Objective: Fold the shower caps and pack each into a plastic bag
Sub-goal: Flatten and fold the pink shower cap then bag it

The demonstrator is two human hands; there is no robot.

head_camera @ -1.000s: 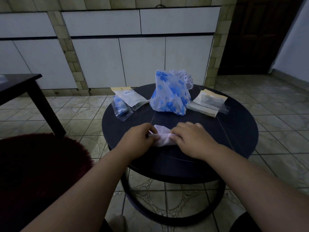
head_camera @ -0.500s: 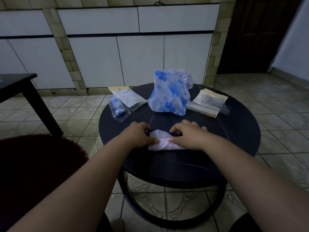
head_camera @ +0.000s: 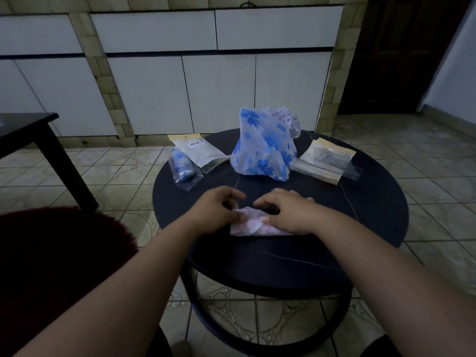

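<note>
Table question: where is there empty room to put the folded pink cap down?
The round table is bare along its near edge, below the pink cap and both hands, and on the right between the right hand and the rim. The far side is crowded: bagged blue cap, white packet, blue flowered caps, empty bags.

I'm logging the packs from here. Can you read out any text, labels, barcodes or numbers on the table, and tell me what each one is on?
Nothing can be read as words or numbers.
White pouch at the back left of the round table: a small barcode-like label near its top, too small and blurred to read.
Stack of clear bags at the right: no print readable.
Blue-flowered shower cap and packed blue cap bag: pattern only, no text.
</note>
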